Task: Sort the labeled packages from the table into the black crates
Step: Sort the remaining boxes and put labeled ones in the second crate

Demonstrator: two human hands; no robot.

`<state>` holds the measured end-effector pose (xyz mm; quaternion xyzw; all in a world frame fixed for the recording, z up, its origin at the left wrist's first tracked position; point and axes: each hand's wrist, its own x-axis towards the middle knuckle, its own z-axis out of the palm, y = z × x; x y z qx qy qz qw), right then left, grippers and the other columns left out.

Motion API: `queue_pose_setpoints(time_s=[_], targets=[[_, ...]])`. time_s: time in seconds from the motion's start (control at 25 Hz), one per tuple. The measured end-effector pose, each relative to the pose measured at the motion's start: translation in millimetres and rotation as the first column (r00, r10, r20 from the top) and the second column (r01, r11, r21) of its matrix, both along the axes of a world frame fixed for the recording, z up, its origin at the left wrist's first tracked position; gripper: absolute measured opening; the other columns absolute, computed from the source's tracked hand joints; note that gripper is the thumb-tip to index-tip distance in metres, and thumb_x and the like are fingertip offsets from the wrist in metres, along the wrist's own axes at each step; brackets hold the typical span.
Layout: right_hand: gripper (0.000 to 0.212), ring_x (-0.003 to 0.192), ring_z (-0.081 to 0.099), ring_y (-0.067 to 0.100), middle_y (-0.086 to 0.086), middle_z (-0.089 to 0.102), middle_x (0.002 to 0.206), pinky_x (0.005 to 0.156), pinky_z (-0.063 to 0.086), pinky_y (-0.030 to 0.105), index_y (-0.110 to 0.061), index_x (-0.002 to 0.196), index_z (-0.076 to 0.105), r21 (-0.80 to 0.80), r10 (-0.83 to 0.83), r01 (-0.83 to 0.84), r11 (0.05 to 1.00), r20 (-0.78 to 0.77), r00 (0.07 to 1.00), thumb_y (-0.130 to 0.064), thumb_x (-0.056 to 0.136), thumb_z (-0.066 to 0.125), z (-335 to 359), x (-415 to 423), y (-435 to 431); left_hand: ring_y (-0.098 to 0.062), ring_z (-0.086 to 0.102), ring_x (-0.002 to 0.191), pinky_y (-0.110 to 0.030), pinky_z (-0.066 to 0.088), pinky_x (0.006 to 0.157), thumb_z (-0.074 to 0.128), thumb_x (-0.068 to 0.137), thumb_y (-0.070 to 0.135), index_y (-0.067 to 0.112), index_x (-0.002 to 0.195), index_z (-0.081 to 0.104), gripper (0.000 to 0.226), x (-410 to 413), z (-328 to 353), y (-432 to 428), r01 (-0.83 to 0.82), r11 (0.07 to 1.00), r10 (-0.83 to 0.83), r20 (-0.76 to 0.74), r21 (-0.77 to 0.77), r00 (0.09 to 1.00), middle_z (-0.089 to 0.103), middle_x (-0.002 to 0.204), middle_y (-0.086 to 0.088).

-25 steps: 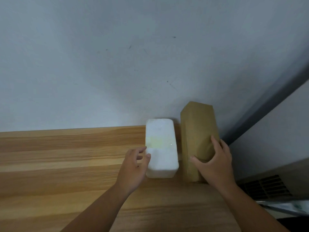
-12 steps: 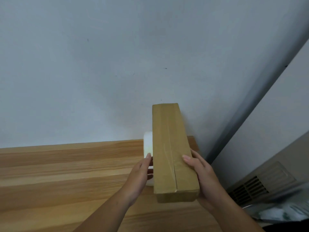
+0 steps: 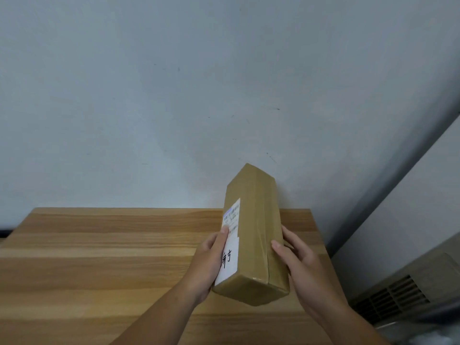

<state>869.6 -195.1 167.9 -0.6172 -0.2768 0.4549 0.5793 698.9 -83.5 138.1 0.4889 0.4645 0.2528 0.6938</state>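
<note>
Head view: tan, white-labelled cardboard box [image 3: 256, 235].

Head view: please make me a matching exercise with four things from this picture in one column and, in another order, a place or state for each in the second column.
Column one:
1. cardboard box
2. white label
3. wooden table
4. vent grille

Column two:
A. stuck on the box's left face, with black handwriting
B. at the lower right, off the table
C. held between the left hand and the right hand
D. below the box, against the wall

Pairs: 1-C, 2-A, 3-D, 4-B
</note>
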Motion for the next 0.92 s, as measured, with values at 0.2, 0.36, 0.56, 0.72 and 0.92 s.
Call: queue_pose_setpoints(time_s=[0.2, 0.36, 0.56, 0.72, 0.92], targets=[[0.044, 0.116, 0.055, -0.012, -0.03, 0.05, 0.142, 0.09, 0.053, 0.02, -0.063, 0.129, 0.053, -0.008, 0.057, -0.057, 0.998, 0.247, 0.967, -0.032, 0.099, 0.061, -9, -19, 4, -0.02, 0.079, 0.086, -0.03, 0.059, 0.064, 0.057, 0.097, 0.059, 0.031, 0.117, 0.064, 0.035, -27, 0, -5, -0.017, 0.993, 0.021, -0.029, 0.115, 0.999, 0.08, 0.099, 0.0], [0.065, 0.115, 0.054, -0.017, -0.032, 0.053, 0.139, 0.081, 0.052, 0.012, -0.052, 0.137, 0.055, -0.04, 0.12, -0.113, 0.993, 0.264, 0.957, -0.071, 0.075, 0.06, -10, -45, 4, -0.017, 0.079, 0.085, -0.029, 0.061, 0.064, 0.063, 0.095, 0.055, 0.035, 0.12, 0.064, 0.032, -52, 0, -13, -0.083, 0.981, 0.086, -0.013, 0.175, 0.996, 0.08, 0.101, 0.006], [0.047, 0.112, 0.063, -0.01, -0.031, 0.069, 0.12, 0.085, 0.056, 0.019, -0.057, 0.121, 0.064, -0.073, 0.219, -0.207, 0.976, 0.286, 0.933, -0.061, 0.076, 0.078, -24, -80, -2, -0.012, 0.078, 0.088, -0.035, 0.064, 0.07, 0.064, 0.097, 0.048, 0.046, 0.122, 0.065, 0.025, -91, -11, -27, -0.16, 0.961, 0.169, -0.021, 0.225, 0.985, 0.08, 0.101, 0.011], [0.035, 0.103, 0.073, 0.003, -0.018, 0.077, 0.111, 0.084, 0.061, 0.033, -0.048, 0.112, 0.073, -0.097, 0.315, -0.304, 0.948, 0.115, 0.942, -0.026, 0.086, 0.08, -36, -110, -2, -0.014, 0.078, 0.088, -0.032, 0.063, 0.066, 0.06, 0.101, 0.043, 0.046, 0.121, 0.068, 0.021, -126, -13, -44, -0.264, 0.947, 0.271, -0.015, 0.183, 0.962, 0.08, 0.102, 0.009], [0.031, 0.095, 0.076, 0.01, -0.016, 0.077, 0.108, 0.07, 0.064, 0.031, -0.038, 0.112, 0.075, -0.082, 0.475, -0.475, 0.876, -0.018, 0.88, -0.021, 0.086, 0.08, -44, -147, 17, -0.015, 0.078, 0.091, -0.039, 0.064, 0.076, 0.057, 0.103, 0.04, 0.038, 0.122, 0.072, 0.024, -175, -8, -65, -0.427, 0.875, 0.455, -0.082, 0.228, 0.887, 0.08, 0.102, 0.007]])
